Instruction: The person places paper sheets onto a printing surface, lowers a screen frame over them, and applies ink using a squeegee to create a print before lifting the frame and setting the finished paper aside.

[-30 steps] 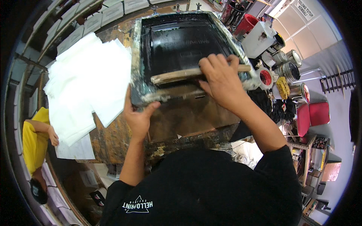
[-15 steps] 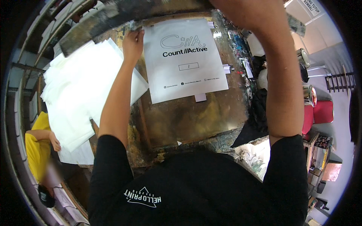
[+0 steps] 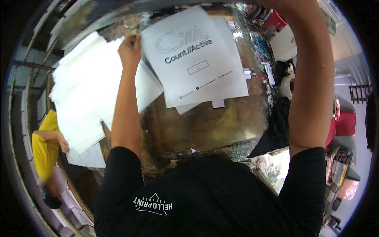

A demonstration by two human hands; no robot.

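My left hand [image 3: 130,48] is closed, pinching the upper left edge of a white printed sheet [image 3: 197,85] with black lettering and an outlined box. The sheet is tilted and partly lifted. Beneath it, another white sheet [image 3: 226,31] shows along the right side and at the bottom, on the stained brown board [image 3: 209,126]. My right forearm [image 3: 312,79] reaches up to the top edge, where the hand is mostly cut off and its fingers are hidden. A blurred dark frame [image 3: 106,19] spans the top of the view.
A fanned pile of blank white sheets [image 3: 87,91] lies left of the board. Beyond it is a co-worker in a yellow shirt [image 3: 46,148]. Paint-smeared clutter [image 3: 260,47], black cloth [image 3: 272,130] and a red chair [image 3: 345,123] are on the right. Racks [image 3: 23,98] line the far left.
The printed sheet has turned and risen off the one beneath, its upper part shifting left with my left hand. My right arm has moved right and up. The whole view has shifted slightly.
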